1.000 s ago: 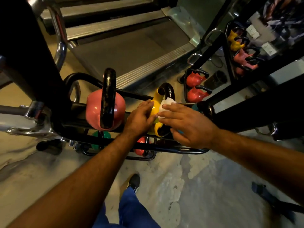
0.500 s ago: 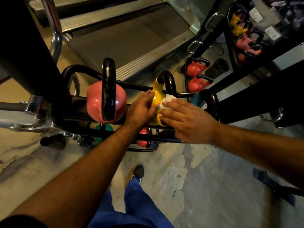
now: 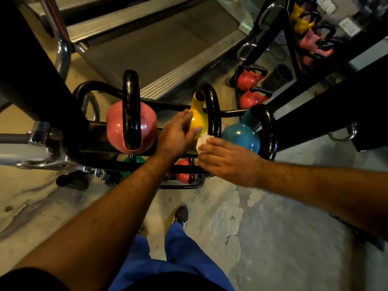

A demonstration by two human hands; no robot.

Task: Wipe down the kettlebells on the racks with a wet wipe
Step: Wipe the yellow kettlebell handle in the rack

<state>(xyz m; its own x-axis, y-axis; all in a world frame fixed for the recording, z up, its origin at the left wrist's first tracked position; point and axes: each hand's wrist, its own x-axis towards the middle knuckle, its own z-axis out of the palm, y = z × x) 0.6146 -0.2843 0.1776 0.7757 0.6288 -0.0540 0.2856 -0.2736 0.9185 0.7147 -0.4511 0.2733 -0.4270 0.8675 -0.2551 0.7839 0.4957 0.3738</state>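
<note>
Yellow kettlebell [image 3: 199, 122] on the top tier of the black rack [image 3: 184, 169], middle of three there, between a pink kettlebell [image 3: 147, 131] to its left and a blue kettlebell [image 3: 241, 137] to its right. Black handle [image 3: 212, 106] arching up and away from the camera, long axis running from the near rail toward the far rail, neck end pointing away.

Left hand [image 3: 175, 135] laid against the yellow bell's left flank, fingers nearly straight and together, thumb reaching across the near face; touching and steadying rather than wrapping round. Right hand [image 3: 227, 162] just beside it, fingers extended with a slight bend, pressing a white wet wipe [image 3: 201, 142] against the bell's lower right side; only a small corner of the wipe showing past the fingertips. Both hands close together, thumb of the left nearly meeting the wipe.

Pink and blue bells likewise with black handles standing up, same fore-and-aft line. On the lower tier, partly hidden by the forearms, one green kettlebell [image 3: 134, 161] and one red kettlebell [image 3: 183, 170].

Farther right, beside a dark frame, two red kettlebells [image 3: 249, 89] stacked on another stand; in the top right corner more bells, one yellow and pink ones, blurred, count not clear. Treadmill deck [image 3: 159, 45] beyond the rack. Concrete floor [image 3: 273, 238] below, with blue trousers [image 3: 178, 248] and one dark shoe [image 3: 180, 215].
</note>
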